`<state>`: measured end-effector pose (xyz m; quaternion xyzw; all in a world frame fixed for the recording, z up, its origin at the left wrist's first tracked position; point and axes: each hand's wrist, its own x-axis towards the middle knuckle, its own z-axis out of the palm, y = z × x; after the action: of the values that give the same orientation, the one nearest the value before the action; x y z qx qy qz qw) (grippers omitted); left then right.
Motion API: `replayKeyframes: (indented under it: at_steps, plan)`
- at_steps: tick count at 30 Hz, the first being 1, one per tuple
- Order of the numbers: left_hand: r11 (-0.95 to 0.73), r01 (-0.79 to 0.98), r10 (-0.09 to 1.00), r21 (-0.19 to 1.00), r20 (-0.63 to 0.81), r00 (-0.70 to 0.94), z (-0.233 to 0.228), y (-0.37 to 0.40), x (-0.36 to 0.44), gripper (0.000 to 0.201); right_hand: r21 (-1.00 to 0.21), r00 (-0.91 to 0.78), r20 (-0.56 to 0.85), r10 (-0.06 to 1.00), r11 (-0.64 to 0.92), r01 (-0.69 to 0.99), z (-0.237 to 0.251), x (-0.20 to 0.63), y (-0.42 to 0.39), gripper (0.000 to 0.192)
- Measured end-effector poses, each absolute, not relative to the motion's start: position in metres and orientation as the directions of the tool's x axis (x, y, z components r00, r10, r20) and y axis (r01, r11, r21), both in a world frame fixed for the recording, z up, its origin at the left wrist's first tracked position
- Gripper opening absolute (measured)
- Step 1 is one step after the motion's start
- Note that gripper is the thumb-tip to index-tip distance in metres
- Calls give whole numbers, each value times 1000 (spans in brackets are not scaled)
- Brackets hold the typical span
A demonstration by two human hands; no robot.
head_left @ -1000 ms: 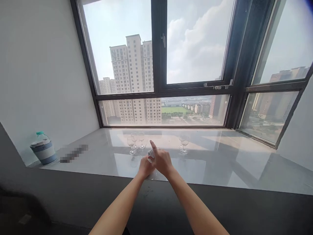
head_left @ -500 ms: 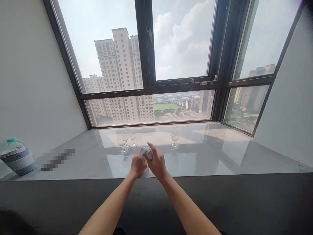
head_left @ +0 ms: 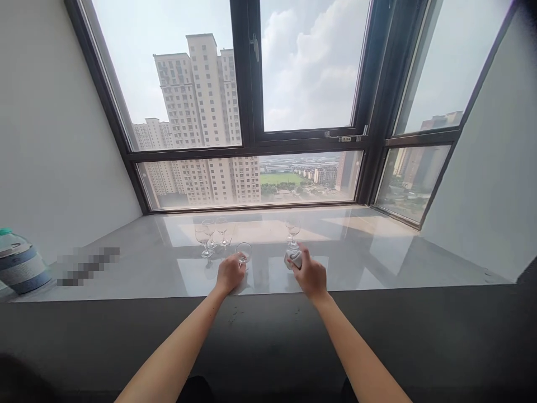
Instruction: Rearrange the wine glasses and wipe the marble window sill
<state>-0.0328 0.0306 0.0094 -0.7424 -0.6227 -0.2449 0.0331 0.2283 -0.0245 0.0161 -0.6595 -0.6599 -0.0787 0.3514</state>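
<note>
My left hand [head_left: 230, 273] is closed around a clear wine glass [head_left: 244, 251], whose round bowl shows above the fingers; its lower part is hidden. To the right, my right hand [head_left: 311, 274] grips a bunched white cloth [head_left: 292, 258], apart from the glass. Several stemmed glasses [head_left: 203, 240] stand upright in a cluster left of my left hand, farther back on the glossy sill. Just beyond the cloth, another stemmed glass [head_left: 292, 226] stands upright, perhaps with a second one right behind it.
The pale, reflective window sill [head_left: 146, 274] ends at a dark front face below my wrists. At the far left stands a blue-and-white striped container [head_left: 23, 268] with a green top, beside a blurred-out patch. Dark-framed windows [head_left: 247, 151] rise behind.
My hands have parted: the right one has drawn the cloth away to the right, and the glass bowl in my left hand is uncovered. The whole view has shifted slightly.
</note>
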Motion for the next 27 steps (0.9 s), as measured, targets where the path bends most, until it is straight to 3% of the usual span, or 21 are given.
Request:
replayKeyframes:
  at_steps: [5,8,12,18,27]
  plan:
    - [-232,935,907,269,408,108,7,33,-35,24,-343,305,483,820,-143,928,-1,294,-22,55]
    - [-234,935,910,267,398,114,6,34,-35,23,-415,431,482,763,-234,879,-13,316,-17,52]
    - [-242,942,908,234,396,135,6,37,-35,22,-538,535,437,723,-267,799,-22,322,-13,52]
    - [-297,944,904,146,360,229,18,49,-19,22,-545,542,429,722,-272,793,-23,321,-13,50]
    - [-440,819,895,369,251,368,19,75,80,17,-555,560,430,708,-281,783,-21,320,-15,46]
